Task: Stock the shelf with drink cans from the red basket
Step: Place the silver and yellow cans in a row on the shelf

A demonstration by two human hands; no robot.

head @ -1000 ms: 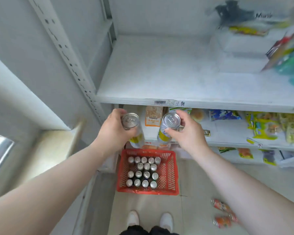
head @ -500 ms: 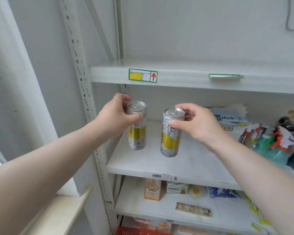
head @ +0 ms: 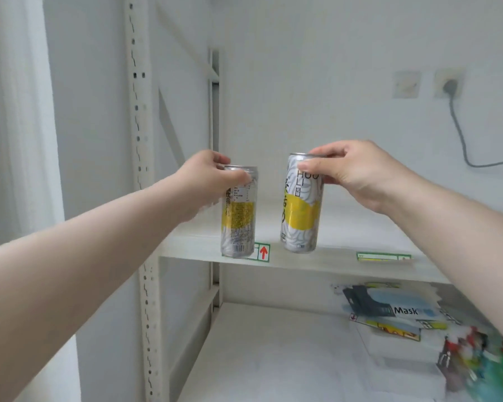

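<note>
Standing tall on the left, the white slotted post carries the shelving, and the upper shelf runs off to the right from it, bare board showing behind the cans. The lower shelf beneath holds a box marked Mask and some blurred coloured packets at the far right. The red basket is out of view.

Both arms reach forward at the height of the upper shelf. The left hand grips the left can round its top rim, thumb across the front and the other fingers curled behind. The right hand holds the right can the same way, wrapped over rim and shoulder. Both cans hang upright, near each other but apart, their bases level with the shelf's front lip; whether they are over the board or short of it I cannot tell. The left can's base covers part of a small price label with a red arrow.

These look like slim sealed drink cans, so probably full: some weight, stiff walls, smooth printed sides that could slip. A hold high at the rim lets the base land flat and leaves room to let go, but a tall narrow can tips easily if set down crooked, so each wants lowering square onto the board, well back from the lip
</note>
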